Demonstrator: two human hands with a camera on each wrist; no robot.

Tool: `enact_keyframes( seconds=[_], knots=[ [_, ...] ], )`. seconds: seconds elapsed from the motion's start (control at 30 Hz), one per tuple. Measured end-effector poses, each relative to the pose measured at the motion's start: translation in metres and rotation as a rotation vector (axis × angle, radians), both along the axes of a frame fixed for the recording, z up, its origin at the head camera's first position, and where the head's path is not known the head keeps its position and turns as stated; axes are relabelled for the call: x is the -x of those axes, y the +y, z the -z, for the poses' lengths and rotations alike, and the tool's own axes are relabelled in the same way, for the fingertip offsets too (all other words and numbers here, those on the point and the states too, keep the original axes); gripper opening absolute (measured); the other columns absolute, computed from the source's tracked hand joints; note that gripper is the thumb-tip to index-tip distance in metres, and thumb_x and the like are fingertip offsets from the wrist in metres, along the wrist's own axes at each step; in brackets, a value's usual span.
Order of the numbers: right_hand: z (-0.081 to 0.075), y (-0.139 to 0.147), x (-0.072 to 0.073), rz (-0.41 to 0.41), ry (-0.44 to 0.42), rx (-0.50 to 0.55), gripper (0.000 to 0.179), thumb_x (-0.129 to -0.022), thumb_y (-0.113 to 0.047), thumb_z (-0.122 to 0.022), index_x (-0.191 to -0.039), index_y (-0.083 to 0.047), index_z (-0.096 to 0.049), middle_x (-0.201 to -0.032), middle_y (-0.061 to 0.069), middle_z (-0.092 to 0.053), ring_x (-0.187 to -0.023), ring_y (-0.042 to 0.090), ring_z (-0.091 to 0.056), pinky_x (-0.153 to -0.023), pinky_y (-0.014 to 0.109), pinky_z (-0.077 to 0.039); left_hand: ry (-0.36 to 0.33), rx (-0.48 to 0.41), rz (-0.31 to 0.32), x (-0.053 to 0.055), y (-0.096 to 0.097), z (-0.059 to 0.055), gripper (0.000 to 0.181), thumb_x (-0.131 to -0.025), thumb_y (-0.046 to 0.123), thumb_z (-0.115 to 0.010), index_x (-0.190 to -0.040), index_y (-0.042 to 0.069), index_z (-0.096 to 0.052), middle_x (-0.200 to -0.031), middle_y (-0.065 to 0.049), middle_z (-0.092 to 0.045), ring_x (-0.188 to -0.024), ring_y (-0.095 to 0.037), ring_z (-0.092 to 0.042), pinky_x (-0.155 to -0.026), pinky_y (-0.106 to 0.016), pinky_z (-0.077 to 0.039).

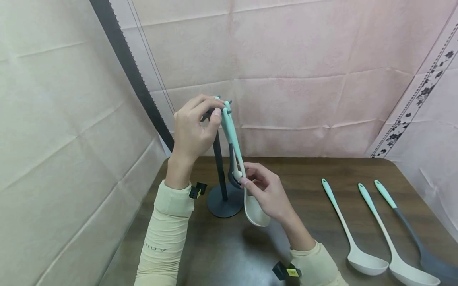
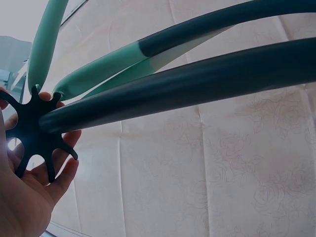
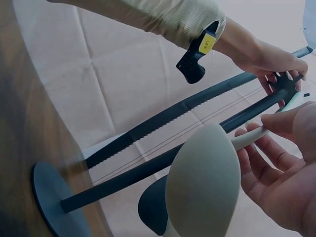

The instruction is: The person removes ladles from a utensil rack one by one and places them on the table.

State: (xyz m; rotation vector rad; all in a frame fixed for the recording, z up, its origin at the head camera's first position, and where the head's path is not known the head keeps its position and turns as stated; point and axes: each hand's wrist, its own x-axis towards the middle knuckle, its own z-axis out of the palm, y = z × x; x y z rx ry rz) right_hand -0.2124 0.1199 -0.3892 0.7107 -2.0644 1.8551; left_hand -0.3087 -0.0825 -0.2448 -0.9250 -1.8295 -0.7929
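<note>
My left hand [image 1: 195, 127] grips the top of a dark utensil stand [image 1: 219, 167], its fingers around the hooked disc [image 2: 34, 121] in the left wrist view. With thumb and fingers my right hand [image 1: 264, 188] pinches the pale shaft of a ladle [image 1: 258, 216]. This ladle's mint handle reaches up to the hooks beside my left fingertips; its bowl [image 3: 205, 177] hangs low, close to the stand. Behind it hang a dark utensil with a mint handle [image 2: 192, 30] and a pale one [image 2: 180, 53], partly hidden.
On the brown table [image 1: 300, 222], to the right, lie a pale ladle [image 1: 368, 262], a second pale utensil [image 1: 411, 272] and a dark one [image 1: 434, 262], all mint-handled. The stand's round base [image 1: 223, 206] rests near the back left. Pale cloth [image 1: 304, 99] hangs behind.
</note>
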Motion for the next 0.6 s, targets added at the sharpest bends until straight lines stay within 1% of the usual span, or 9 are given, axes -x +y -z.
enact_keyframes(
  seconds=[0.2, 0.3, 0.43, 0.53, 0.6],
  knots=[
    [-0.0011, 0.0035, 0.0006, 0.026, 0.016, -0.008, 0.035, -0.1, -0.004, -0.07, -0.134, -0.015, -0.068, -0.101, 0.008, -0.07, -0.089, 0.042, -0.071, -0.079, 0.036, -0.06, 0.005, -0.009, 0.007, -0.0007, -0.0005, -0.0009, 0.04, -0.099, 0.034, -0.051, -0.102, 0.007, -0.08, -0.106, -0.005, -0.077, -0.099, -0.02, -0.072, -0.073, -0.036, -0.057],
    [-0.0014, 0.0058, -0.0003, 0.051, 0.024, -0.017, 0.035, -0.099, -0.003, -0.071, -0.132, -0.014, -0.069, -0.099, 0.008, -0.07, -0.086, 0.039, -0.071, -0.076, 0.034, -0.061, 0.0, -0.008, 0.011, -0.0009, -0.0001, -0.0011, 0.039, -0.099, 0.034, -0.051, -0.102, 0.008, -0.08, -0.106, -0.004, -0.077, -0.098, -0.019, -0.072, -0.072, -0.036, -0.057],
    [-0.0016, 0.0078, -0.0009, 0.073, 0.038, -0.025, 0.036, -0.098, -0.001, -0.072, -0.132, -0.012, -0.069, -0.098, 0.008, -0.071, -0.083, 0.031, -0.072, -0.075, 0.033, -0.061, -0.004, -0.009, 0.011, -0.0011, 0.0003, -0.0007, 0.039, -0.099, 0.033, -0.05, -0.102, 0.009, -0.08, -0.106, -0.003, -0.077, -0.095, -0.019, -0.071, -0.07, -0.034, -0.055],
    [-0.0021, 0.0089, -0.0016, 0.081, 0.051, -0.021, 0.036, -0.098, 0.0, -0.072, -0.132, -0.01, -0.068, -0.098, 0.009, -0.071, -0.083, 0.03, -0.072, -0.075, 0.032, -0.061, 0.001, -0.01, 0.013, -0.001, 0.0003, -0.0003, 0.039, -0.099, 0.033, -0.05, -0.101, 0.009, -0.08, -0.105, -0.003, -0.077, -0.093, -0.018, -0.071, -0.068, -0.034, -0.054],
    [-0.0032, 0.0096, -0.0024, 0.083, 0.061, -0.017, 0.036, -0.098, 0.001, -0.071, -0.132, -0.008, -0.067, -0.097, 0.011, -0.071, -0.084, 0.026, -0.072, -0.075, 0.031, -0.061, 0.006, -0.01, 0.014, -0.0009, 0.0002, -0.0002, 0.039, -0.099, 0.033, -0.05, -0.101, 0.009, -0.08, -0.105, -0.003, -0.077, -0.092, -0.018, -0.071, -0.067, -0.034, -0.054]
  ],
)
